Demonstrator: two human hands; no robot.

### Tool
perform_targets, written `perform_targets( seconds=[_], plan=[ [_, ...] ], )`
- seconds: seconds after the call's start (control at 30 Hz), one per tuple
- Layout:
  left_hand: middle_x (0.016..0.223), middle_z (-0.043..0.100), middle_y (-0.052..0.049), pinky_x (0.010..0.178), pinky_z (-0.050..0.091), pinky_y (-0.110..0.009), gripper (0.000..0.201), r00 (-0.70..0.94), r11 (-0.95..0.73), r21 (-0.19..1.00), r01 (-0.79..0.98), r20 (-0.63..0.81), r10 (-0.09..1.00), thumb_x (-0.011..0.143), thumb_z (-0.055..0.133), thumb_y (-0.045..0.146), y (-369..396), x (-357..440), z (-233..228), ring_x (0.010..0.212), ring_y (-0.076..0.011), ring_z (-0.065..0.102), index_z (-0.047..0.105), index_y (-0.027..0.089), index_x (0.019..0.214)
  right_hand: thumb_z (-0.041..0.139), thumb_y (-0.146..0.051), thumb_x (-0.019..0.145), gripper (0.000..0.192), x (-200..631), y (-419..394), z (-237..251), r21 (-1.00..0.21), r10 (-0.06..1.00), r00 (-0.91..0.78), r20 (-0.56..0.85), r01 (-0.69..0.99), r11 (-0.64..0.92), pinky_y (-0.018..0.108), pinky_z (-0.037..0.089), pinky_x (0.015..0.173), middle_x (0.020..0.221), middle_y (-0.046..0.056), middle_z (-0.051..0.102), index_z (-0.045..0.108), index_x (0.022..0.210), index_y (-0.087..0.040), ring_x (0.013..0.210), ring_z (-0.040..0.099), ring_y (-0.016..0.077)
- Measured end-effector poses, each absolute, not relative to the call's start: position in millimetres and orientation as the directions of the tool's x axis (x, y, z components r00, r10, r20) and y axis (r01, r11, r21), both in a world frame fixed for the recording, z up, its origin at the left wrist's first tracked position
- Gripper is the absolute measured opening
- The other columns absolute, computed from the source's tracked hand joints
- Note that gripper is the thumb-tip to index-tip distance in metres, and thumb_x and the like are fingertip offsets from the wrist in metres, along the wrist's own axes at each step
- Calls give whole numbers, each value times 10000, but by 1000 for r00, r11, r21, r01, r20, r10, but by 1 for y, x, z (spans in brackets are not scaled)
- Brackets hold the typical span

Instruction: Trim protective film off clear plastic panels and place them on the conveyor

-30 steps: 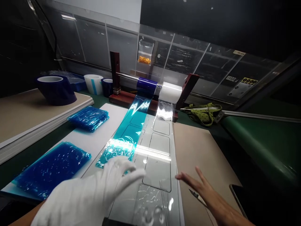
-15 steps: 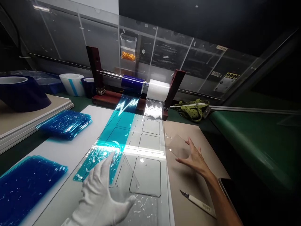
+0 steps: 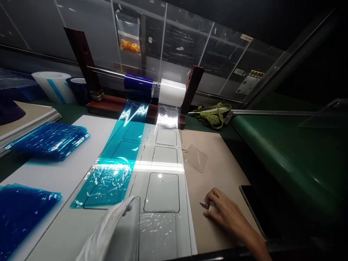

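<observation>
My left hand (image 3: 106,232), in a white glove, holds a clear plate (image 3: 133,228) tilted up on edge at the bottom of the view. Part of the thumb is hidden behind or below the plate. My bare right hand (image 3: 223,212) is closed over a craft knife (image 3: 204,206); its blade points left out from the fingers, while the handle is mostly covered. Between the hands lies a board (image 3: 163,192) with black-outlined rectangles. Blue film (image 3: 116,177) runs onto it from a roll, and clear film (image 3: 167,119) runs beside it.
A reddish stand (image 3: 112,105) carries the blue roll (image 3: 138,85) and white roll (image 3: 172,92). Blue film stacks (image 3: 51,139) lie left. On the beige board (image 3: 217,166) lies another clear piece (image 3: 197,158). A phone (image 3: 254,208) and green pouch (image 3: 213,115) are right.
My right hand has left the clear piece and come down onto the craft knife. My left hand has moved lower, turning the clear plate upright. The view has shifted.
</observation>
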State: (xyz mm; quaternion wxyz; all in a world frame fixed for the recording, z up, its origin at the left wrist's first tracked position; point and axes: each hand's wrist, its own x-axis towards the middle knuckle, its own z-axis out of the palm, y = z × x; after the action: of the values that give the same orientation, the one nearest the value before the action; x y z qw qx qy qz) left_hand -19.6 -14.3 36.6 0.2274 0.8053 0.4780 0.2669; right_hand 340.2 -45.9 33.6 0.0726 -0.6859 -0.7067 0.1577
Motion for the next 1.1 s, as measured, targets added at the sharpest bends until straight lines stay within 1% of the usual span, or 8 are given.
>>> perform_targets(
  seconds=[0.1, 0.2, 0.37, 0.5, 0.57, 0.7, 0.97, 1.1],
  plan=[
    [1121, 621, -13, 875, 569, -382, 777, 427, -471, 582, 663, 223, 876, 799, 518, 226, -21, -17, 24, 979, -231, 651, 178, 407, 1474, 387, -383, 970, 279, 333, -64, 16, -350, 999, 46, 26, 936, -34, 282, 466, 594, 787, 25, 630, 547, 796, -236, 690, 621, 180],
    [1176, 603, -24, 909, 539, -352, 765, 464, -524, 487, 699, 248, 850, 832, 437, 143, -29, -15, 16, 1052, -205, 625, 135, 412, 1481, 262, -429, 1003, 373, 313, -80, 20, -542, 992, 127, 10, 834, -101, 266, 465, 547, 649, 1, 564, 523, 829, -227, 552, 561, 154],
    [1216, 589, -22, 971, 504, -393, 809, 523, -568, 422, 706, 230, 821, 821, 431, 78, -42, -11, 19, 1090, -209, 609, 120, 423, 1484, 423, -553, 932, 372, 248, -117, 54, -844, 988, -12, -157, 520, -128, 279, 526, 750, 958, 60, 661, 604, 1083, -265, 866, 640, 186],
    [1219, 588, -26, 973, 503, -388, 828, 556, -599, 423, 680, 236, 797, 822, 398, 32, -54, -8, 23, 1095, -205, 610, 94, 422, 1486, 527, -811, 698, 587, 208, -128, 45, -969, 946, -296, -129, 241, -56, 177, 344, 375, 558, -42, 469, 544, 801, -233, 429, 400, 79],
    [1233, 585, -24, 978, 501, -380, 842, 574, -613, 436, 659, 235, 784, 818, 401, 23, -59, -7, 24, 1109, -206, 606, 84, 425, 1486, 513, -873, 633, 654, 197, -129, 37, -985, 945, -310, -102, 164, -53, 175, 236, 325, 527, -62, 411, 475, 745, -230, 393, 304, 53],
    [1219, 591, -27, 978, 508, -380, 866, 610, -631, 464, 622, 218, 762, 805, 442, 37, -68, -4, 26, 1095, -218, 615, 70, 408, 1493, 514, -938, 507, 744, 186, -133, 37, -987, 980, -191, -49, 160, -18, 184, 234, 364, 575, -56, 435, 452, 705, -223, 447, 324, 54],
    [1219, 584, -36, 980, 510, -400, 868, 644, -656, 469, 592, 214, 734, 801, 484, 71, -80, 5, 34, 1117, -235, 602, 85, 413, 1492, 481, -905, 615, 691, 193, -147, 40, -984, 974, -200, -108, 159, -77, 203, 240, 381, 581, -52, 423, 427, 656, -217, 475, 343, 66],
    [1237, 582, -32, 973, 517, -386, 888, 675, -678, 452, 580, 200, 710, 781, 488, 43, -81, 8, 35, 1128, -233, 598, 108, 426, 1487, 484, -936, 538, 723, 197, -152, 23, -994, 966, -252, -55, 102, -30, 217, 204, 355, 573, -56, 431, 384, 645, -229, 460, 343, 67]
  ],
)
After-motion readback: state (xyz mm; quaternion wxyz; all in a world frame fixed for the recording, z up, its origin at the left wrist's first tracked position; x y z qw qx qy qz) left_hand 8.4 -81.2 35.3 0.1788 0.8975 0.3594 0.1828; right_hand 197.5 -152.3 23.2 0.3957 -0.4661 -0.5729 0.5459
